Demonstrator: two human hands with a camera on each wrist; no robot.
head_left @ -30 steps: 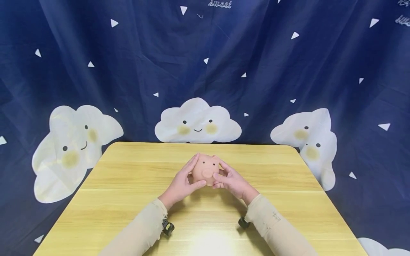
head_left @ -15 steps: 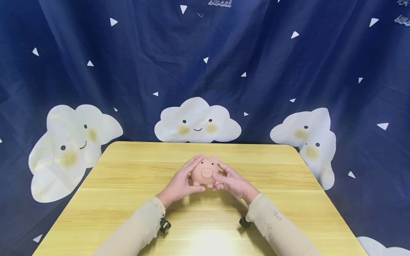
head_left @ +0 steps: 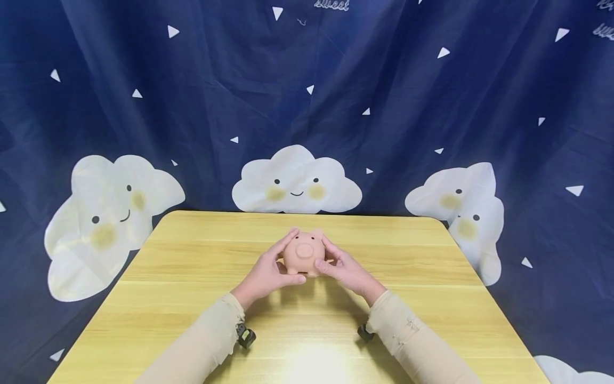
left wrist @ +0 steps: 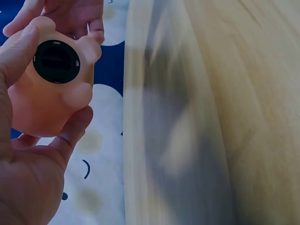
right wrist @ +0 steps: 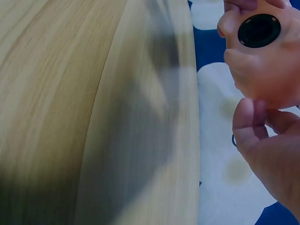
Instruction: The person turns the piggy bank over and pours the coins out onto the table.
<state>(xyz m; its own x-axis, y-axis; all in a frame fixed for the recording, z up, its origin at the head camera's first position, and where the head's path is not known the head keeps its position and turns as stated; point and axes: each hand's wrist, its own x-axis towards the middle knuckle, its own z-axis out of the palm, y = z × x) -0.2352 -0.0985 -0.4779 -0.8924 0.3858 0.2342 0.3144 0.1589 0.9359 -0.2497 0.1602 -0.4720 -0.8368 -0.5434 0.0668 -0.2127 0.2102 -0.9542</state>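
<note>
A pink piggy bank [head_left: 304, 255] is held between both hands above the table, its snout towards me. My left hand [head_left: 265, 273] grips its left side, with the thumb low and the fingers up along the side. On the other side my right hand [head_left: 349, 273] grips it, its thumb on the lower front. A round black plug [left wrist: 56, 61] shows in the underside, between the stubby feet, in the left wrist view. The right wrist view shows the same plug [right wrist: 258, 30] from the opposite side. Some fingertips are hidden behind the bank.
The light wooden table [head_left: 307, 314] has rounded far corners. A dark blue curtain [head_left: 201, 117] with white clouds and triangles hangs directly behind it. Both sleeves carry a dark wrist device, such as the left one [head_left: 245, 336].
The piggy bank has shifted a little left and up in the head view, and its snout has tipped slightly upward. Both hands have kept hold of it and moved slightly with it.
</note>
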